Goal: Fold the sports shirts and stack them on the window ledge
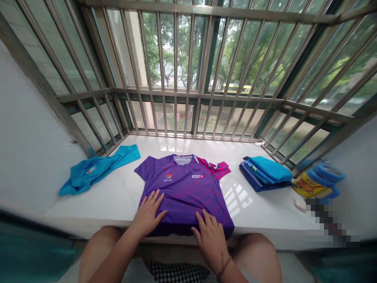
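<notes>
A purple T-shirt (pixel 182 188) lies front up on the white window ledge, its collar toward the window and its hem hanging over the near edge. One sleeve, on the right, has a pink pattern and looks bunched. My left hand (pixel 150 212) rests flat on the shirt's lower left, fingers spread. Lower down on the right, my right hand (pixel 209 232) lies on the fabric near the hem, its fingers also apart. Small creases run across the cloth between the hands.
A crumpled blue garment (pixel 100 169) lies at the left of the ledge (pixel 165 143). On the right sit a stack of folded clothes (pixel 265 175) and a yellow mug with a blue lid (pixel 315 182). Metal window bars (pixel 175 78) close off the far side.
</notes>
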